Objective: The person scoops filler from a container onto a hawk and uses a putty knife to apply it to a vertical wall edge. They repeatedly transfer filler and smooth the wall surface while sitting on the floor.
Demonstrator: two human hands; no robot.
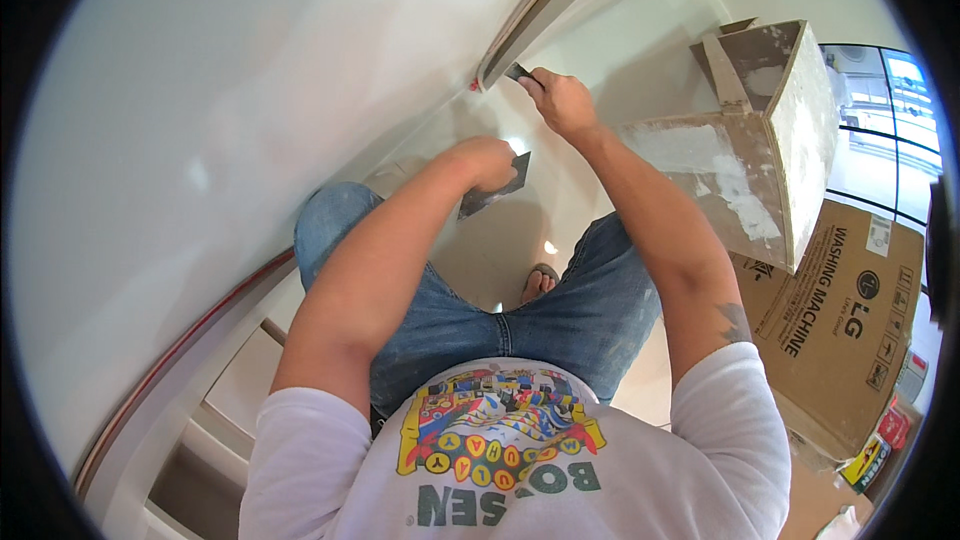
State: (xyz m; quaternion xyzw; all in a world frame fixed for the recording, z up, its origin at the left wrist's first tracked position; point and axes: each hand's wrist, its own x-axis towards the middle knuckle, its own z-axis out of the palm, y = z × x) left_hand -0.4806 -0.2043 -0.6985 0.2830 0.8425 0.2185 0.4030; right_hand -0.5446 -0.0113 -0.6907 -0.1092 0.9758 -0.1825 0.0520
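Note:
My left hand point(487, 162) is closed on a wide flat metal scraper blade point(497, 192), held low beside the white wall. Further up and to the right, my right hand point(563, 102) grips a putty knife point(517, 71). Its dark blade meets the lower end of a pale ledge or frame edge point(530, 25), which runs up from there. My fingers partly cover the handles of both tools. A small red spot point(474, 85) shows at the ledge's end.
The white wall point(200, 140) fills the left. A plaster-stained wooden box point(720, 165) stands at the right, above a brown cardboard carton point(850, 310). Window panes point(885, 130) lie beyond. At lower left are a red-edged rail point(190, 340) and pale shelving point(200, 470).

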